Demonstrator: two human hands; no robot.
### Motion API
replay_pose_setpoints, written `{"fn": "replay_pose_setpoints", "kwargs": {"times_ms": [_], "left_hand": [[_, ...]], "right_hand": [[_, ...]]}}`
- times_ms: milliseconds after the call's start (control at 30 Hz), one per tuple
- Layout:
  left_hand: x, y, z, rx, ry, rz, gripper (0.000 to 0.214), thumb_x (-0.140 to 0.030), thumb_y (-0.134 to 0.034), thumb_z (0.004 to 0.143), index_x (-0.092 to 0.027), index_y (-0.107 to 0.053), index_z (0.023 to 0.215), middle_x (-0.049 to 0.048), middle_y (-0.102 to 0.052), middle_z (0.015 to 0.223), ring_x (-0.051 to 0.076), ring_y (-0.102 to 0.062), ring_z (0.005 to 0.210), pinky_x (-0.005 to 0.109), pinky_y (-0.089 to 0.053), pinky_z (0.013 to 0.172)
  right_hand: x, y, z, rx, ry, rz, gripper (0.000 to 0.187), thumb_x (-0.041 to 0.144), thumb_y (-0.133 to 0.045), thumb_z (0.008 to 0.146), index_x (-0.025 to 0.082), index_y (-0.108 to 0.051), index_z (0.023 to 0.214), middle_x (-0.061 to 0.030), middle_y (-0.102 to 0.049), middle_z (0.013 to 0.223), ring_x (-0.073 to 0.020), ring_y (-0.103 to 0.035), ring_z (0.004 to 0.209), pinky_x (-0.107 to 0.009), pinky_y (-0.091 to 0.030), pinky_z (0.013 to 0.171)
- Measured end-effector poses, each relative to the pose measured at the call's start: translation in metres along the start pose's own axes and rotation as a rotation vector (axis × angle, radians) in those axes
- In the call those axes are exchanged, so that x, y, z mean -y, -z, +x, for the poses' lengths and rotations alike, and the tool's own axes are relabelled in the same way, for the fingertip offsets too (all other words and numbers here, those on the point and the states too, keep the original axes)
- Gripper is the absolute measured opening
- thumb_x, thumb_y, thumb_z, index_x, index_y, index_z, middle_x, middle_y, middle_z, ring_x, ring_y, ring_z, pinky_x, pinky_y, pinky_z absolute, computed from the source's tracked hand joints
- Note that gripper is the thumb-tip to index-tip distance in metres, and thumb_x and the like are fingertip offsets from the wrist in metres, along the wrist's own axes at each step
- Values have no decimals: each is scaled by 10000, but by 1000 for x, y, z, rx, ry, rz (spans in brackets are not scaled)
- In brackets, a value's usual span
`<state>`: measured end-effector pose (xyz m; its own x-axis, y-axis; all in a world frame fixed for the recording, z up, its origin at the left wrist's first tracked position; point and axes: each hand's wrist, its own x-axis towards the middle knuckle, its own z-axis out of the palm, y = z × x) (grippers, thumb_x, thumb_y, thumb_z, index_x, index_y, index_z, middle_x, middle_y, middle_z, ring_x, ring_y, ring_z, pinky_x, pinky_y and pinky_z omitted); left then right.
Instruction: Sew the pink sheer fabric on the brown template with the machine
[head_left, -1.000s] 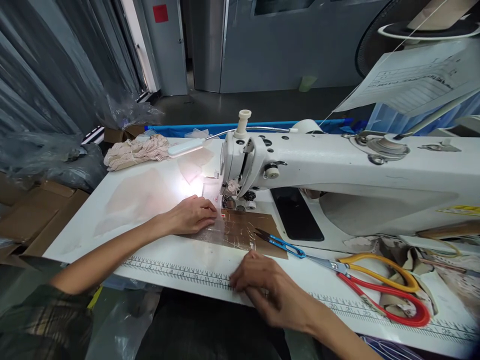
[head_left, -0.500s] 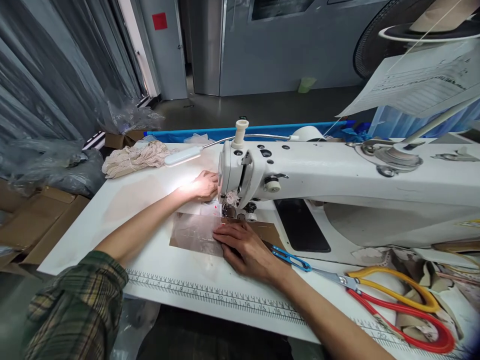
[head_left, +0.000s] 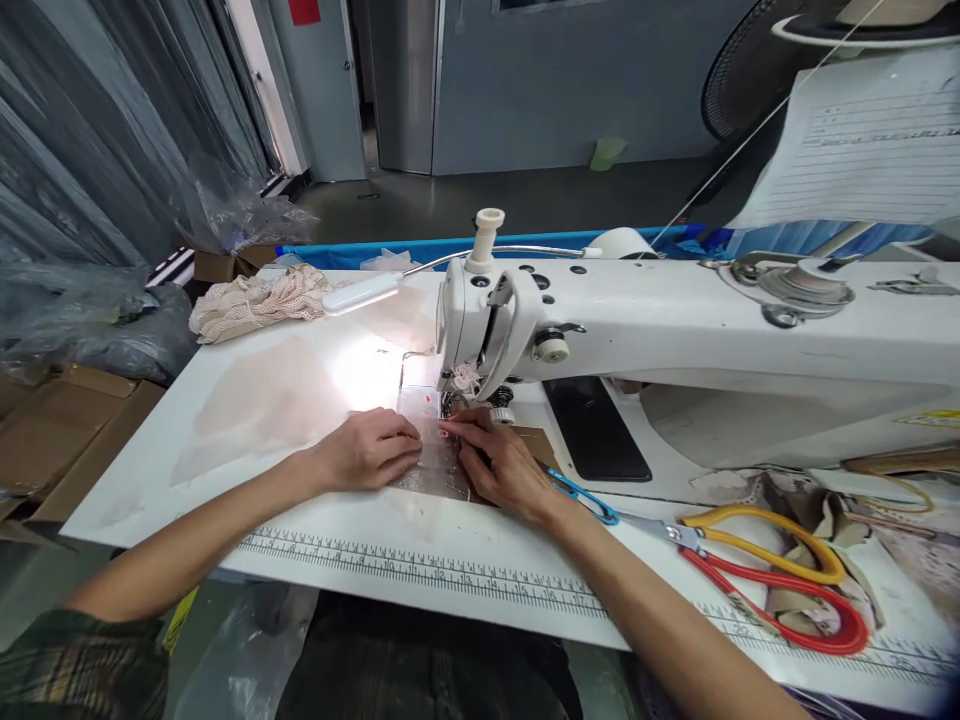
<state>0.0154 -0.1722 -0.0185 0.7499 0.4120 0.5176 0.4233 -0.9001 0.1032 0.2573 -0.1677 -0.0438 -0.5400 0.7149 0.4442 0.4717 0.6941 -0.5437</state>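
A thin, see-through piece of material (head_left: 435,465) lies on the sewing machine bed, its far part near the needle area. My left hand (head_left: 371,450) has its fingers curled and pressed together on the piece's left edge. My right hand (head_left: 499,458) is beside the presser foot, index finger and thumb closed on the piece's right side. The white sewing machine (head_left: 551,310) stands just beyond both hands. Small red marks show on the material near the needle. Brown card (head_left: 536,445) lies partly under my right hand.
Blue-handled snips (head_left: 581,495) and scissors with yellow and red handles (head_left: 780,575) lie at the right. A black phone-like slab (head_left: 596,430) is under the machine arm. A lace bundle (head_left: 262,303) sits at the back left. A printed ruler (head_left: 435,580) runs along the front edge.
My left hand has come back from behind the needle to the near left of the material. My right hand has shifted slightly farther in, toward the presser foot.
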Motion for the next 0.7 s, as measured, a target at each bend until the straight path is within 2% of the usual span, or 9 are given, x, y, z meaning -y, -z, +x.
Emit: {"fn": "replay_pose_setpoints", "kwargs": {"times_ms": [100, 200, 267, 333, 400, 467, 600, 633, 700], "left_hand": [[-1, -2, -2, -53, 27, 36, 152, -229, -527, 917, -137, -648, 914, 73, -694, 879, 161, -621, 726, 302, -493, 629], [9, 1, 7, -32, 160, 129, 222, -284, -473, 952, -137, -635, 917, 84, -678, 933, 181, -605, 774, 331, -473, 677], [17, 3, 16, 78, 298, 245, 301, -363, -438, 968, -128, -622, 931, 107, -652, 960, 212, -589, 801, 364, -457, 704], [21, 6, 26, 238, 420, 351, 370, -441, -432, 960, -123, -607, 887, 119, -618, 921, 233, -570, 786, 374, -436, 692], [22, 8, 35, 362, 477, 381, 359, -446, -466, 943, -136, -579, 801, 103, -587, 866, 229, -554, 753, 361, -418, 676], [22, 11, 42, 404, 484, 293, 262, -367, -507, 927, -154, -546, 778, 72, -580, 840, 209, -551, 743, 340, -413, 684], [31, 12, 50, 347, 579, -81, 79, -252, -524, 886, -188, -504, 845, -6, -596, 753, 155, -559, 667, 267, -425, 621], [35, 12, 50, 291, 609, -124, 71, -245, -544, 870, -191, -497, 868, -12, -600, 755, 150, -564, 663, 256, -430, 605], [44, 10, 50, 127, 634, -52, 136, -198, -584, 827, -184, -497, 931, 12, -620, 837, 161, -583, 721, 264, -452, 632]], "right_hand": [[-1, -5, -1, 24, 95, -107, 381, 103, -450, 849, 177, -650, 1165, -137, -585, 1130, -251, -578, 1012, -452, -538, 863], [-1, -7, -2, 19, 121, -156, 368, 97, -471, 834, 176, -671, 1134, -144, -562, 1124, -263, -559, 1018, -460, -547, 849], [-1, -6, -2, 15, 127, -170, 364, 98, -470, 838, 183, -678, 1125, -145, -552, 1122, -259, -557, 1002, -460, -550, 844], [1, -6, -3, 2, 122, -188, 357, 111, -464, 852, 192, -680, 1124, -146, -544, 1125, -254, -558, 977, -456, -555, 829], [2, -5, -4, -13, 107, -219, 348, 129, -468, 859, 198, -684, 1122, -151, -527, 1141, -259, -552, 975, -455, -555, 821], [3, -5, -4, -16, 87, -246, 353, 129, -479, 848, 201, -687, 1124, -152, -514, 1150, -270, -548, 985, -452, -552, 818], [5, -5, -4, 7, 35, -248, 394, 101, -494, 812, 195, -686, 1142, -152, -517, 1142, -281, -553, 980, -439, -550, 804], [5, -5, -3, 10, 24, -243, 399, 100, -493, 811, 192, -684, 1149, -153, -521, 1143, -282, -556, 978, -440, -549, 806], [4, -5, -3, 18, 9, -224, 403, 103, -487, 817, 192, -684, 1158, -149, -530, 1149, -280, -562, 979, -441, -545, 824]]}}
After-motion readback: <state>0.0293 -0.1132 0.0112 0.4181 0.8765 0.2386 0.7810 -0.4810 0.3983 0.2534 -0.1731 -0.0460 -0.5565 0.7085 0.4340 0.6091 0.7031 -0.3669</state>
